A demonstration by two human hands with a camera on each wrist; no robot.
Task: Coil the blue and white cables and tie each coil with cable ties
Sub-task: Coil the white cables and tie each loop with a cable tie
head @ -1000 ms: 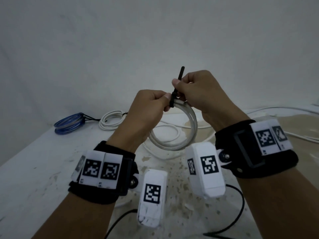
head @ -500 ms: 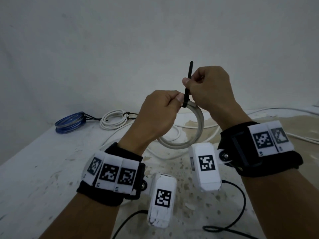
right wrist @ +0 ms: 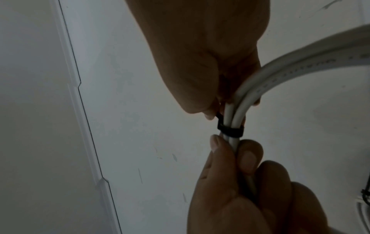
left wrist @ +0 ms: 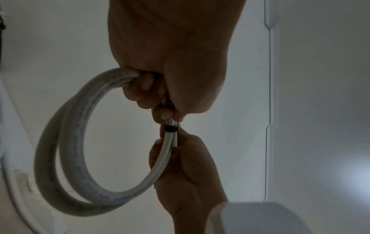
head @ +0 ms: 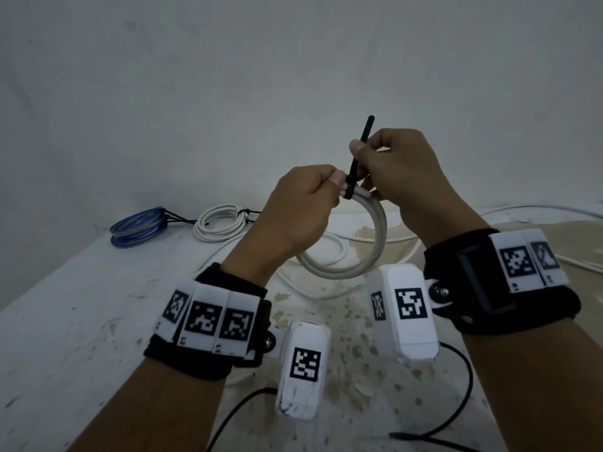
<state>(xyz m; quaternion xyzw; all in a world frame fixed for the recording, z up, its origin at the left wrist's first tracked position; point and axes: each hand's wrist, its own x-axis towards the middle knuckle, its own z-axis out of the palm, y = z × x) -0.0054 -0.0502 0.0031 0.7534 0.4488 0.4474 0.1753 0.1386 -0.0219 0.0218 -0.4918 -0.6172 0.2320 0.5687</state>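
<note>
A white cable coil hangs in the air between both hands. My left hand grips the coil's top, fingers curled round the strands. A black cable tie is looped round the strands just beside that grip. My right hand pinches the tie's tail, which sticks up above the thumb. In the left wrist view the tie band sits tight on the strands between the two hands. On the table at back left lie a blue coil and a tied white coil.
The white, stained table runs under the hands, with a wall close behind. Loose white cable trails over the table to the right. A black lead from the wrist camera lies near the front edge.
The right hand has drawn the tie's tail upward, so more of it shows above the thumb than one second ago. Both hands and the coil have risen slightly and drifted right.
</note>
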